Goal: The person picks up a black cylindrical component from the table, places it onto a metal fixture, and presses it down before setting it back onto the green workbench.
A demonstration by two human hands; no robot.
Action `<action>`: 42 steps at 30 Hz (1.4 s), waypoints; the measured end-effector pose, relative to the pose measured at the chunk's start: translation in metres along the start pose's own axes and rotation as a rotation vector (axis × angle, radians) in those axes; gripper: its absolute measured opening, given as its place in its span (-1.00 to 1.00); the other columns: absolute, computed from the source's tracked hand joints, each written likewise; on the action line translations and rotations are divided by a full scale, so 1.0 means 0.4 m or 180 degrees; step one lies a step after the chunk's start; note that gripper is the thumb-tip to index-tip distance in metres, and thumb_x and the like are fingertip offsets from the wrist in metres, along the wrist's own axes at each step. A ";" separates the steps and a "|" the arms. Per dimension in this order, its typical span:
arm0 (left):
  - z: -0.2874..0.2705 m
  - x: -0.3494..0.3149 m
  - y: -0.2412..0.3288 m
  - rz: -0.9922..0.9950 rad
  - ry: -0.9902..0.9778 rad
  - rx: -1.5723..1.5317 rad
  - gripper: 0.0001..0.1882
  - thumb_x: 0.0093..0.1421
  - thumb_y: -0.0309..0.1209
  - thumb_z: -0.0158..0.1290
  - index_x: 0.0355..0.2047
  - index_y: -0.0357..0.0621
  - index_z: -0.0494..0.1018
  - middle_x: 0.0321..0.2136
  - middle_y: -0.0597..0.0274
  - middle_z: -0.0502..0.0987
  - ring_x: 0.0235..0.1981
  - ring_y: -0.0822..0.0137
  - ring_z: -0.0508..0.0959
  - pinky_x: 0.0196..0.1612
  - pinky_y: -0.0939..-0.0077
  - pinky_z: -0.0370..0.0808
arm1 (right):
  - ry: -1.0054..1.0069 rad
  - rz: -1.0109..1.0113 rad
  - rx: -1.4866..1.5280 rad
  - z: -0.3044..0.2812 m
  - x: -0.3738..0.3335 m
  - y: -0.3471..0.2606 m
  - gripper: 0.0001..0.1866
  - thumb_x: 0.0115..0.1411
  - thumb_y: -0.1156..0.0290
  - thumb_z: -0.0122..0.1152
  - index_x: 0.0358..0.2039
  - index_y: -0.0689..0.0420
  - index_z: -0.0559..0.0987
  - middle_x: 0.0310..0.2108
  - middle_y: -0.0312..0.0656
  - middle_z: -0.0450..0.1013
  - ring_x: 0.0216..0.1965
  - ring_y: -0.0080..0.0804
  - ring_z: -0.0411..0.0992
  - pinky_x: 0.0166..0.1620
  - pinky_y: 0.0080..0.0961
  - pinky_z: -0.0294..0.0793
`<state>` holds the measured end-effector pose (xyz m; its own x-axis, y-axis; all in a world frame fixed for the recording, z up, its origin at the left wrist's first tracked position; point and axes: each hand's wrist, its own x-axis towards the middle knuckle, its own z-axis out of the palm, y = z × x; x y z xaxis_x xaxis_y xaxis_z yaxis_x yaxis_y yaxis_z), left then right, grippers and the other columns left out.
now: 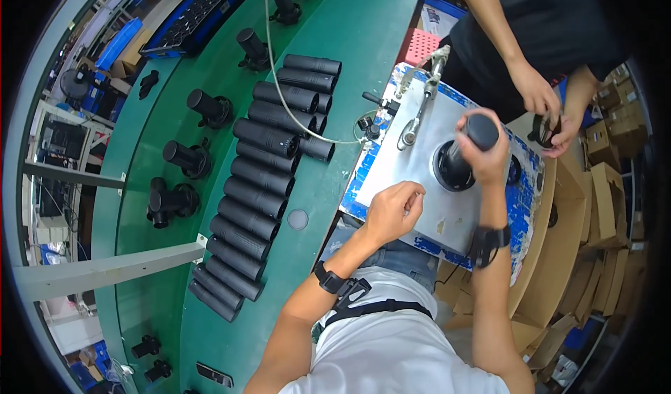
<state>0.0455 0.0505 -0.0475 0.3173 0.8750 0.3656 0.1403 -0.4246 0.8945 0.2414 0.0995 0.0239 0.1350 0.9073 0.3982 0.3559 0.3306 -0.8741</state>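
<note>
My right hand [484, 146] is wrapped round the upper part of a black cylindrical tube [482, 132]. The tube stands tilted in a round black base [454, 170] on a bare metal plate [437, 223]. My left hand [393, 213] is closed in a loose fist over the plate's near left edge, with nothing visible in it. Just beyond my left hand, a metal pneumatic cylinder [421, 104] with a rod and fittings is mounted on the plate. A second dark round part [514, 170] sits to the right of the base, partly hidden by my right hand.
A row of ribbed black tubes [253, 192] lies on the green bench [318, 205] at left, beside a grey disc [298, 219]. Farther left stand several black fittings [187, 158]. A thin hose [274, 58] crosses the bench. At right, a co-worker's hands [545, 111] hold a small dark part; cardboard boxes [608, 205] stand behind.
</note>
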 end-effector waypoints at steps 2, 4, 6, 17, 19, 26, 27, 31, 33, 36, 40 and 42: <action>0.001 -0.009 -0.005 0.0029 0.0036 -0.0013 -0.92 0.08 -0.53 0.06 -0.38 -0.21 0.50 -0.62 0.19 0.47 -0.69 0.33 0.46 -0.57 0.51 0.40 | 0.0759 -0.0208 -0.0419 0.044 -0.073 0.005 -0.61 -0.04 0.65 0.26 -0.15 0.24 0.43 -0.31 -0.21 0.46 -0.25 -0.50 0.44 -0.09 -0.58 0.41; 0.009 -0.013 -0.003 0.0074 0.0093 0.0069 -0.92 0.07 -0.54 0.06 -0.39 -0.21 0.50 -0.61 0.20 0.48 -0.69 0.32 0.46 -0.57 0.50 0.40 | 0.1457 -0.0427 -0.0135 0.046 -0.103 0.025 -0.63 0.01 0.65 0.25 -0.14 0.24 0.43 -0.28 -0.21 0.46 -0.25 -0.48 0.44 -0.05 -0.54 0.42; 0.017 -0.006 -0.001 0.0117 0.0142 0.0161 -0.92 0.07 -0.54 0.07 -0.39 -0.21 0.50 -0.61 0.20 0.49 -0.68 0.32 0.46 -0.57 0.50 0.40 | 0.1629 -0.0377 0.0106 0.041 -0.106 0.045 -0.64 0.02 0.65 0.24 -0.14 0.23 0.42 -0.27 -0.21 0.45 -0.24 -0.47 0.43 -0.03 -0.51 0.40; 0.003 0.007 -0.002 0.0044 0.0080 0.0096 -0.93 0.05 -0.54 0.08 -0.41 -0.20 0.50 -0.64 0.20 0.46 -0.70 0.34 0.45 -0.60 0.49 0.37 | -0.0654 0.0177 0.0653 -0.051 -0.013 0.049 -0.52 -0.10 0.44 0.34 -0.15 0.25 0.38 -0.34 -0.15 0.43 -0.26 -0.40 0.42 -0.05 -0.43 0.40; 0.012 0.012 0.001 0.0001 0.0074 0.0067 -0.93 0.05 -0.54 0.08 -0.41 -0.20 0.50 -0.63 0.21 0.47 -0.71 0.34 0.44 -0.61 0.48 0.36 | 0.1032 -0.0261 0.0219 0.007 -0.088 0.077 -0.59 -0.04 0.57 0.25 -0.14 0.26 0.38 -0.33 -0.15 0.43 -0.27 -0.41 0.42 -0.05 -0.45 0.41; -0.019 0.017 -0.005 -0.0374 -0.0299 -0.0376 -0.89 0.07 -0.54 0.07 -0.36 -0.20 0.52 -0.63 0.28 0.47 -0.69 0.52 0.40 -0.59 0.59 0.35 | 0.0439 -0.0075 0.0768 -0.011 -0.091 0.100 -0.58 -0.08 0.66 0.25 -0.15 0.25 0.40 -0.33 -0.18 0.46 -0.28 -0.45 0.42 -0.07 -0.48 0.41; -0.046 0.028 -0.007 -0.0783 -0.0666 -0.0929 -0.88 0.08 -0.54 0.06 -0.34 -0.21 0.53 -0.63 0.32 0.47 -0.67 0.59 0.39 -0.58 0.62 0.34 | -0.0188 0.0092 0.1187 -0.024 -0.095 0.110 -0.60 -0.09 0.66 0.24 -0.17 0.24 0.41 -0.33 -0.18 0.46 -0.28 -0.44 0.42 -0.07 -0.47 0.40; -0.105 0.213 -0.069 0.0186 0.0630 -0.0049 -0.92 0.10 -0.49 0.05 -0.40 -0.19 0.51 -0.65 0.16 0.51 -0.69 0.36 0.49 -0.59 0.49 0.37 | 0.0441 0.0308 0.0466 -0.003 -0.113 0.086 -0.66 -0.11 0.59 0.25 -0.23 0.24 0.47 -0.34 -0.19 0.48 -0.25 -0.44 0.44 -0.03 -0.43 0.39; -0.122 0.320 -0.128 -0.0191 0.0598 0.0706 -0.84 0.10 -0.41 0.01 -0.35 -0.22 0.49 -0.44 0.03 0.56 -0.38 0.08 0.56 -0.30 0.25 0.47 | 0.0499 0.0282 0.0478 -0.006 -0.112 0.085 -0.67 -0.10 0.57 0.24 -0.24 0.25 0.48 -0.35 -0.18 0.50 -0.24 -0.44 0.45 -0.01 -0.43 0.38; -0.128 0.406 -0.288 -0.0161 0.0182 0.2113 -0.63 0.15 -0.22 -0.01 -0.17 -0.23 0.50 -0.17 -0.08 0.53 -0.09 -0.04 0.49 0.00 0.10 0.37 | 0.0305 0.0132 0.0242 -0.007 -0.100 0.081 -0.69 -0.08 0.51 0.24 -0.26 0.26 0.50 -0.31 -0.13 0.53 -0.14 -0.34 0.45 0.06 -0.36 0.34; -0.133 0.441 -0.308 -0.1532 -0.1019 0.2459 -0.48 0.24 -0.03 -0.20 -0.20 -0.21 0.57 -0.16 -0.15 0.55 -0.06 -0.05 0.51 0.04 0.05 0.34 | 0.0334 -0.0140 -0.0167 -0.015 -0.098 0.084 -0.66 -0.04 0.37 0.20 -0.24 0.27 0.49 -0.22 -0.02 0.54 0.04 -0.10 0.38 0.18 -0.19 0.23; -0.129 0.433 -0.306 -0.1476 -0.0964 0.2387 -0.45 0.26 -0.02 -0.23 -0.22 -0.20 0.59 -0.17 -0.14 0.56 -0.05 -0.06 0.51 0.04 0.06 0.34 | 0.0364 -0.0156 -0.0188 -0.016 -0.097 0.086 -0.63 -0.03 0.32 0.17 -0.23 0.29 0.48 -0.21 0.01 0.53 0.06 -0.05 0.37 0.19 -0.15 0.21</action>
<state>0.0348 0.2660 -0.0802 0.2942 0.9416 -0.1638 0.8499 -0.1794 0.4955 0.2545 0.0738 -0.0200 0.2196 0.8538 0.4721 0.4181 0.3548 -0.8362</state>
